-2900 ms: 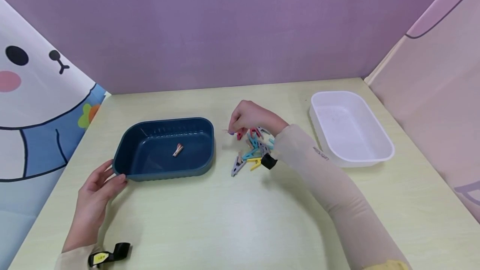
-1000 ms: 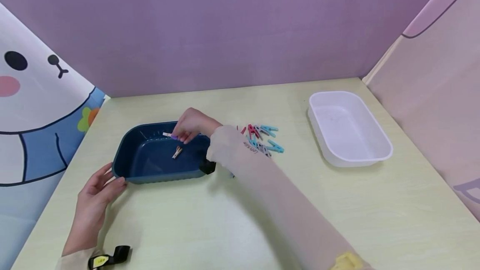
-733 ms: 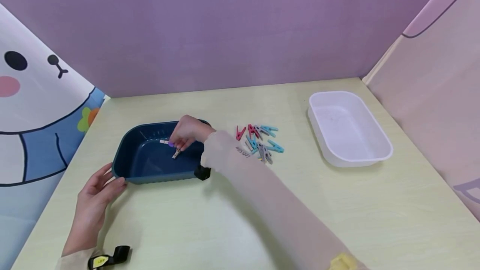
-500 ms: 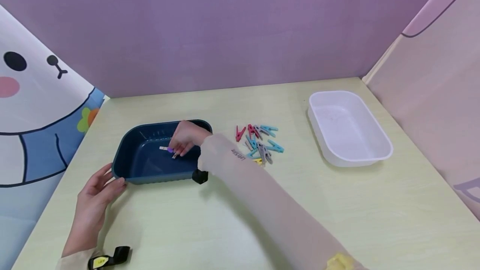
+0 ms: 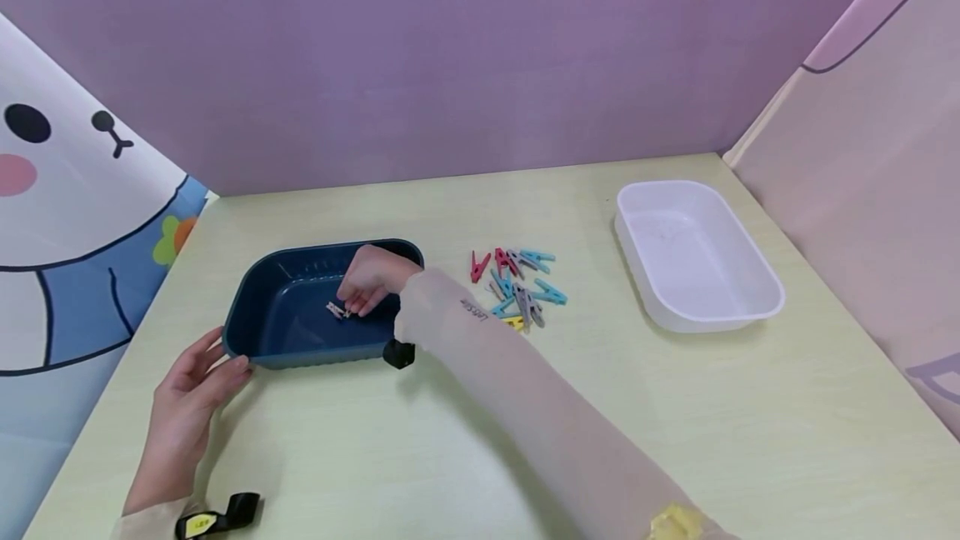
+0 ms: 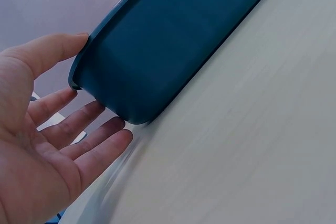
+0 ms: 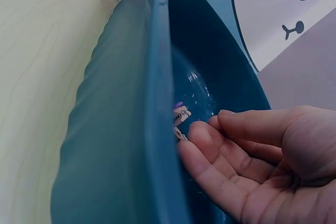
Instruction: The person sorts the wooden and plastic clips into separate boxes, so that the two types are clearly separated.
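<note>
Over the floor of the dark blue bin (image 5: 247, 307), my right hand (image 5: 367, 280) hangs with loosely bent fingers and nothing between them. Just beside its fingertips lie two small clothespins: a pale one with a bit of purple (image 7: 181, 113), and a second clothespin (image 7: 179, 134) partly hidden behind the bin wall in the right wrist view. My left hand (image 5: 191, 407) is at the bin's near left corner. In the left wrist view its thumb (image 6: 68, 45) touches the rim while the other fingers, nearly straight, rest against the outer wall.
Several red, blue, grey and yellow clothespins (image 5: 525, 294) lie in a loose pile on the table (image 5: 480, 440), right of the blue bin. A white bin (image 5: 772, 307) stands at the right. A purple wall (image 5: 480, 65) closes off the back.
My right hand has carried the purple-tipped clothespin left from the pile, lowered it into the blue bin and let it go beside the other one. The left hand has stayed at the corner.
</note>
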Demonstrator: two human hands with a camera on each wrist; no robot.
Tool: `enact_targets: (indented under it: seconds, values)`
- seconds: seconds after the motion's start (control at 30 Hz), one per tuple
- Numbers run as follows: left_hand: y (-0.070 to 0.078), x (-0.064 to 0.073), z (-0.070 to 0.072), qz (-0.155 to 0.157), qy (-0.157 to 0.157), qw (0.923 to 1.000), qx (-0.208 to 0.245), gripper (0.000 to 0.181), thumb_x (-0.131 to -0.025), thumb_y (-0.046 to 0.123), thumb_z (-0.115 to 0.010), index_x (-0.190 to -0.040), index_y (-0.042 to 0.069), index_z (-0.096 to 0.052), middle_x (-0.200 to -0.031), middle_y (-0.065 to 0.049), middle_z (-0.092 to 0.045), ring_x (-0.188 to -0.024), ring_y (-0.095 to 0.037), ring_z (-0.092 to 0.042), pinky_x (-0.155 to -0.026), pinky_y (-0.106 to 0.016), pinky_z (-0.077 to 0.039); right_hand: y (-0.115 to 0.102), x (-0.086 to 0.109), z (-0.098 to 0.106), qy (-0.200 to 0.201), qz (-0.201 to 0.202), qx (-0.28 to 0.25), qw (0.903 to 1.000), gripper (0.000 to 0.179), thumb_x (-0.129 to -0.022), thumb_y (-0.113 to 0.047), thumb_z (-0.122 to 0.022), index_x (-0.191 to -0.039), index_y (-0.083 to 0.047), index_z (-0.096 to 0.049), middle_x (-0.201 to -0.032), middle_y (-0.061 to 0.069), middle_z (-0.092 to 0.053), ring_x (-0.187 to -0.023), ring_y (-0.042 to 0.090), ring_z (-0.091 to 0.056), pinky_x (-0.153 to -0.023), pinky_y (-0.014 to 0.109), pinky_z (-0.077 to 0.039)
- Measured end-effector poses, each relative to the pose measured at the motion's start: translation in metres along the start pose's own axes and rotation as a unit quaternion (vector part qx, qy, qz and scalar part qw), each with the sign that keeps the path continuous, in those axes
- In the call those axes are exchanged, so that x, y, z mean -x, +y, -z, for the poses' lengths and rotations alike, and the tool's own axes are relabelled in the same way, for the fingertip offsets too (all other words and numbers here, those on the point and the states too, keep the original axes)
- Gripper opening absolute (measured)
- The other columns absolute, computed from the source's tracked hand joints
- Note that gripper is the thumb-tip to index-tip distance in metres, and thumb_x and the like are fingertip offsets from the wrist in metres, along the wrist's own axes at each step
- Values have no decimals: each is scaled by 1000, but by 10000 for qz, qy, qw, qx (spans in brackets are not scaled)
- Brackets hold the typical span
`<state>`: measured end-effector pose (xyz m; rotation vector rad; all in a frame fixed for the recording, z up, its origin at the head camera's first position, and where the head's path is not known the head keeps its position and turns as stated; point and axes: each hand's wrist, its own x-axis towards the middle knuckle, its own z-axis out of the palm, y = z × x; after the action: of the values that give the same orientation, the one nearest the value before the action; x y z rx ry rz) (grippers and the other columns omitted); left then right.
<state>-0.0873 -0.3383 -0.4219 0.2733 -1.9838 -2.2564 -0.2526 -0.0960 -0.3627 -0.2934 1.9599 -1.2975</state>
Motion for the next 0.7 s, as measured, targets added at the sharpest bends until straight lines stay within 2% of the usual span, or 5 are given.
enact_targets:
  seconds: [0.2,0.37,0.53,0.7]
  values:
    - [0,-1,0,86,76,9999,-46,59,-95,3,-65,-149,15,-44,-115,14,-62,-93,0,-67,-74,-18,-56,0,1,1,-60,5,-21,10000,15,-96,-4,-65,-98,9,-73,-80,17,-69,-69,25,-67,-74,37,-60]
    - [0,0,0,5,56,10000,-25,56,-95,3,-65,-147,16,-47,-115,14,-63,-92,0,-67,-74,-18,-56,-2,4,4,-176,120,-17,9998,17,-96,-4,-65,-101,10,-72,-81,17,-69,-73,27,-68,-75,37,-60]
    - [0,-1,0,-29,-11,10000,-17,55,-96,0,-63,-147,14,-46,-116,14,-63,-93,0,-67,-74,-18,-56,-6,12,10,-305,308,-50,9990,21,-97,-4,-64,-112,9,-70,-81,16,-69,-75,28,-68,-74,37,-60]
    - [-1,-1,0,7,56,10000,-79,56,-96,1,-64,-147,15,-46,-115,15,-63,-93,1,-66,-73,-18,-56,-10,22,19,-427,480,-169,9978,26,-98,-5,-63,-120,9,-67,-84,15,-71,-77,27,-69,-76,38,-60]
